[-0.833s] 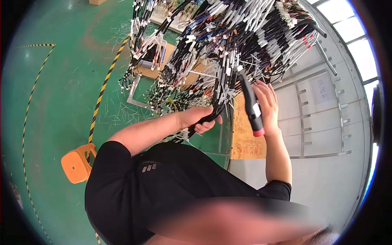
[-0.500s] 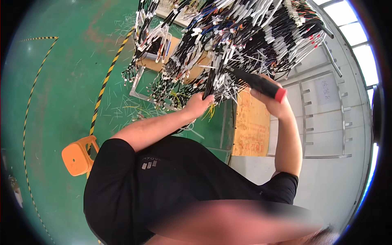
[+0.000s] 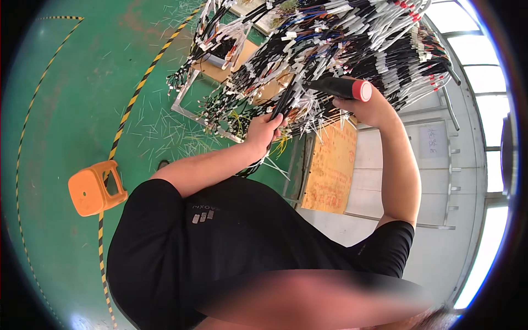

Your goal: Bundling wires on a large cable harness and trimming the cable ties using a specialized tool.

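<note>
left hand (image 3: 263,133) grasps black cable bundle (image 3: 284,103) at near side of wire mass (image 3: 379,63), right hand (image 3: 375,110) grips black tool (image 3: 336,86) just right; judged step: applying tool to bundle, next needing tip aligned, bundle steady.

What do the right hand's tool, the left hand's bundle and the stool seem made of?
Tool: probably black plastic, dull and smooth, with a red end. Cable bundle: seemingly plastic-sheathed, from its black, slightly shiny strands. Stool: likely molded plastic, evenly orange with rounded edges.

Stool (image 3: 94,187) left, on floor (image 3: 60,126); cables (image 3: 352,36) ahead, bunch (image 3: 283,103) in left hand (image 3: 262,133); tool (image 3: 336,88) in right hand (image 3: 376,108); wall (image 3: 434,247) right, board (image 3: 331,168) left of wall.
</note>
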Demonstrator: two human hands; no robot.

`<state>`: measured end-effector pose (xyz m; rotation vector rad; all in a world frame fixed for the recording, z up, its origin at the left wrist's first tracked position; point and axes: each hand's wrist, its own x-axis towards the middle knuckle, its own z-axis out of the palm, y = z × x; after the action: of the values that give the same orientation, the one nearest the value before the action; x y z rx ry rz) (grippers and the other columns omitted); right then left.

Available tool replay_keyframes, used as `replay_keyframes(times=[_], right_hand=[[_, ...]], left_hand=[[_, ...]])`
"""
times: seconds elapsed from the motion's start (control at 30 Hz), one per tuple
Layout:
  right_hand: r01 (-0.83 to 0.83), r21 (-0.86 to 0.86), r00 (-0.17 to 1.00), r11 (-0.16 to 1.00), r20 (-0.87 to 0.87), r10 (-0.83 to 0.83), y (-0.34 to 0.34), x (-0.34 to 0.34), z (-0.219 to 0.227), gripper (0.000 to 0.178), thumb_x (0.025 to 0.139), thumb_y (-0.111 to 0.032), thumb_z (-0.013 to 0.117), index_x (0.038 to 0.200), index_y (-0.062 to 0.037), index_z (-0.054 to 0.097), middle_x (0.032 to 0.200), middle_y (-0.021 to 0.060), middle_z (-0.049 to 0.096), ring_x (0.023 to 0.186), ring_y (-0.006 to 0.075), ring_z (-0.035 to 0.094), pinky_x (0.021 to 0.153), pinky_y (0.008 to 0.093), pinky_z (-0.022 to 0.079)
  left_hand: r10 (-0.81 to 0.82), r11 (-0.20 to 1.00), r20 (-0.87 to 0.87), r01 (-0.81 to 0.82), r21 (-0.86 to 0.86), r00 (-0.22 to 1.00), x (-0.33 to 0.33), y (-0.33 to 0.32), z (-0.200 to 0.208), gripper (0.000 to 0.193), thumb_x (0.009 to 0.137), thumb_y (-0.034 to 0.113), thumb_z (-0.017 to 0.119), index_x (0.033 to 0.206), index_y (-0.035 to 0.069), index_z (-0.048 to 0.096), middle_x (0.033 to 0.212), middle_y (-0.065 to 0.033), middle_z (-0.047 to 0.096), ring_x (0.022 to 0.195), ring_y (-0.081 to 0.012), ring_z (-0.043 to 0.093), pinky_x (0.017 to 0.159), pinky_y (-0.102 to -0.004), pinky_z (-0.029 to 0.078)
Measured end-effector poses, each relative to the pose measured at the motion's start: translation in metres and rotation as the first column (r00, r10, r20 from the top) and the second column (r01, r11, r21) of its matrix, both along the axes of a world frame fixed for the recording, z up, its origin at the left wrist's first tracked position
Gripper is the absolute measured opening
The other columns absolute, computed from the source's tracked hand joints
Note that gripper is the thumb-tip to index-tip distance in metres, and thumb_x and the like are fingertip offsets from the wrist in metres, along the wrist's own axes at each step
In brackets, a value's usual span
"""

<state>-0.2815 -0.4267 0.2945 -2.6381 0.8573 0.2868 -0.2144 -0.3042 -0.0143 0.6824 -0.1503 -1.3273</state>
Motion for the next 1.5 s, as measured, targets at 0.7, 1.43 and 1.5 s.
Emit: replay_keyframes(times=[0.7,1.43,1.5], right_hand=[[-0.084,-0.014,0.996,0.996,-0.020,0.083,0.030,-0.011,-0.006,0.024,0.094,-0.018,0.079,0.108,-0.0041,0.065,0.085,0.0020,0.065,0.081,0.0134,0.058,0.077,0.0315,0.050],[-0.274,0.483,0.577,0.832,0.774,-0.259,0.033,-0.130,-0.219,0.075,0.093,-0.035,0.083,0.155,-0.0068,0.052,0.151,0.0139,0.057,0.133,0.0256,0.057,0.113,0.0425,0.046],[-0.274,0.649,0.677,0.709,0.654,-0.337,0.040,-0.129,-0.227,0.101,0.088,-0.029,0.086,0.170,-0.0101,0.029,0.121,-0.0017,0.063,0.112,0.0117,0.057,0.093,0.0285,0.049]], left_hand=[[0.512,0.807,0.788,-0.505,-0.305,0.342,0.020,0.011,-0.005,0.037,0.099,0.008,0.069,0.135,0.014,0.071,0.120,-0.0130,0.075,0.108,-0.0350,0.071,0.089,-0.0397,0.057],[-0.274,0.915,0.173,0.312,-0.255,0.946,0.085,0.015,-0.007,0.035,0.109,0.028,0.063,0.129,0.000,0.062,0.099,-0.0066,0.069,0.069,-0.0102,0.052,0.062,-0.0258,0.043],[-0.458,0.820,0.129,0.474,-0.321,0.879,0.093,0.007,-0.017,0.044,0.109,0.044,0.059,0.116,0.001,0.063,0.081,-0.0062,0.062,0.060,-0.0130,0.047,0.058,-0.0283,0.039]])
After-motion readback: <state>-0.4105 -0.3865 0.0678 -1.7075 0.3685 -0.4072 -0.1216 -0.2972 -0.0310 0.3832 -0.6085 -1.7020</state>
